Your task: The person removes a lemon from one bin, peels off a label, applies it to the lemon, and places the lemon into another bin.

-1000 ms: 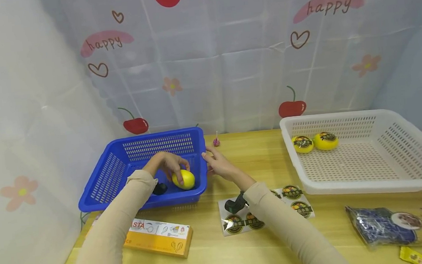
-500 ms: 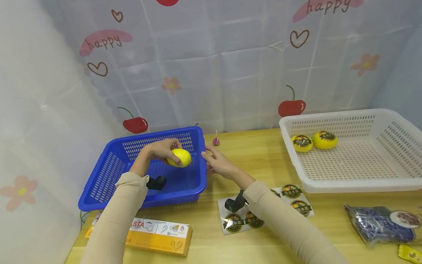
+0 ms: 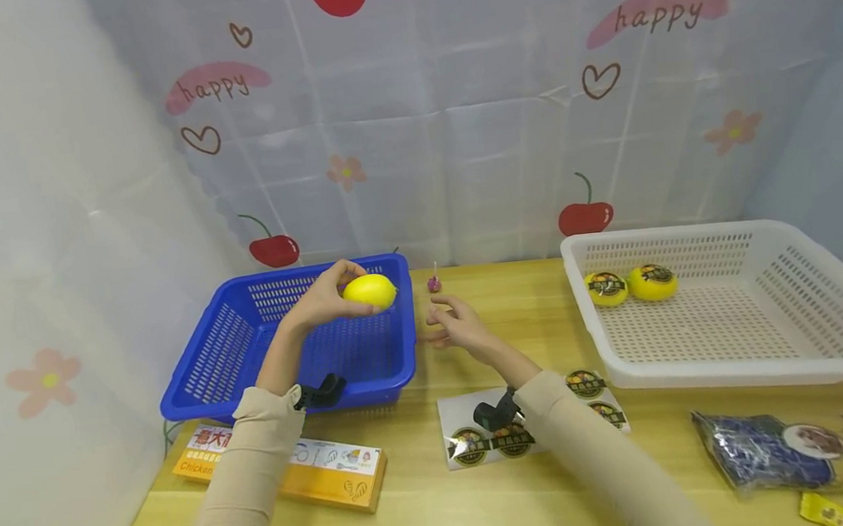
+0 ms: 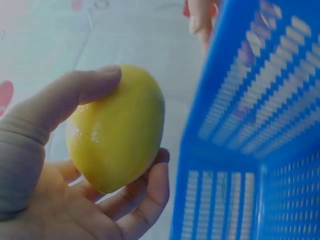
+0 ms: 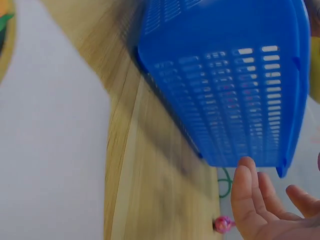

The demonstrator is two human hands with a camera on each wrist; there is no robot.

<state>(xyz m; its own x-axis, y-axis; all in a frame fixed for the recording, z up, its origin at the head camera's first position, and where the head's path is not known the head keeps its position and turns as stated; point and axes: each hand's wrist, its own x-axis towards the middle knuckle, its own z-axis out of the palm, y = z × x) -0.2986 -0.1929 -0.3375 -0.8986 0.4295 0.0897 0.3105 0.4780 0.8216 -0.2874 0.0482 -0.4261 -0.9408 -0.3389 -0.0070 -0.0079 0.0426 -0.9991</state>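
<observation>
A yellow lemon point(image 3: 370, 292) is gripped in my left hand point(image 3: 325, 297), held up over the right part of the blue basket point(image 3: 358, 392). In the left wrist view the thumb lies across the top of the lemon point(image 4: 122, 130) and curled fingers support it from below. My right hand point(image 3: 465, 326) is just right of the basket, holding nothing. Its fingers are loosely bent and apart from the basket wall point(image 5: 220, 100) in the head view. Two more lemons point(image 3: 652, 283) bearing dark round labels sit at the left end of the white basket point(image 3: 702, 372).
A sheet of round fruit stickers point(image 3: 470, 449) lies under the right forearm. The pasta box point(image 3: 336, 488) is in front of the blue basket, partly behind the left sleeve. A lollipop point(image 3: 434, 283) stands at the table's back; a plastic bag point(image 3: 806, 446) and small wrapped sweets point(image 3: 827, 509) are front right.
My left hand has lifted the lemon from the blue basket's floor to about rim height. My right hand has let go of the basket's right rim and moved slightly right.
</observation>
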